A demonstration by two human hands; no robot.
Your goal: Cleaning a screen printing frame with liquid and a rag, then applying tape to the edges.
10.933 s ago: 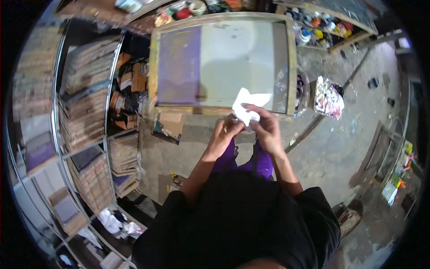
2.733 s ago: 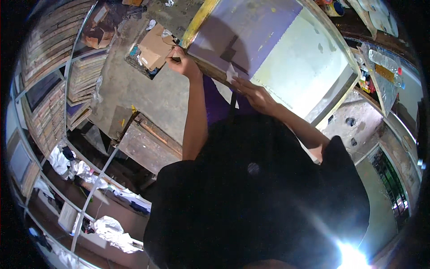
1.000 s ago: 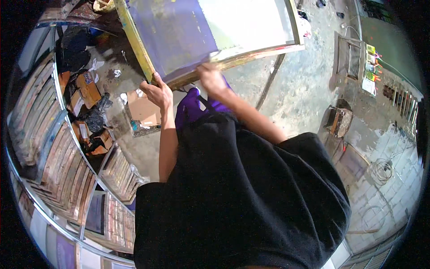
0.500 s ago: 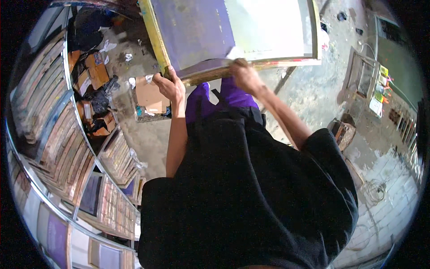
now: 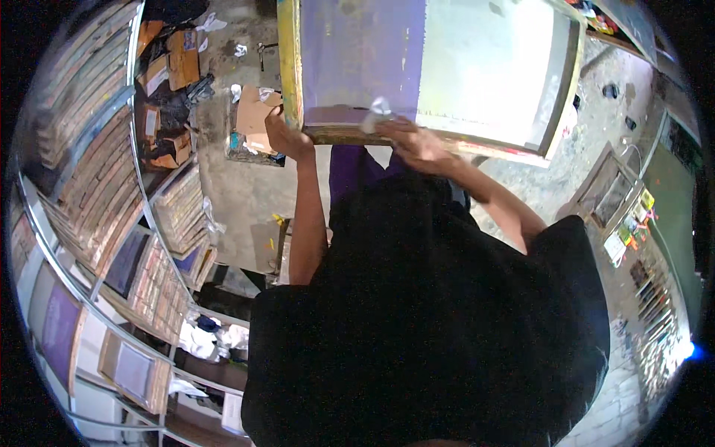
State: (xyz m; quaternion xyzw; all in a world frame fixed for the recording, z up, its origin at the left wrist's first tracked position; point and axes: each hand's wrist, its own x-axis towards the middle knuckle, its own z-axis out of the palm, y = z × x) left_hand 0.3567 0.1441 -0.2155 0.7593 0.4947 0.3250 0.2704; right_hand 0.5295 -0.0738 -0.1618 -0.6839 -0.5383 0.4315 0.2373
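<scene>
Screen frame (image 5: 436,71), out in front, past the purple trousers (image 5: 356,167). Pinching a white wad (image 5: 380,106) in the right hand (image 5: 417,145) at the near edge, with the left hand (image 5: 289,139) by the near left corner (cannot tell if gripping). Looks like rubbing; seems to call for a steady frame. No writing clear enough to read.

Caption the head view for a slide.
Left hand on a framed panel near its corner, right hand holding a white wad.

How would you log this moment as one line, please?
left hand: at near-left corner of framed screen | right hand: holding white wad over purple section | cardboard: left of framed screen
</scene>
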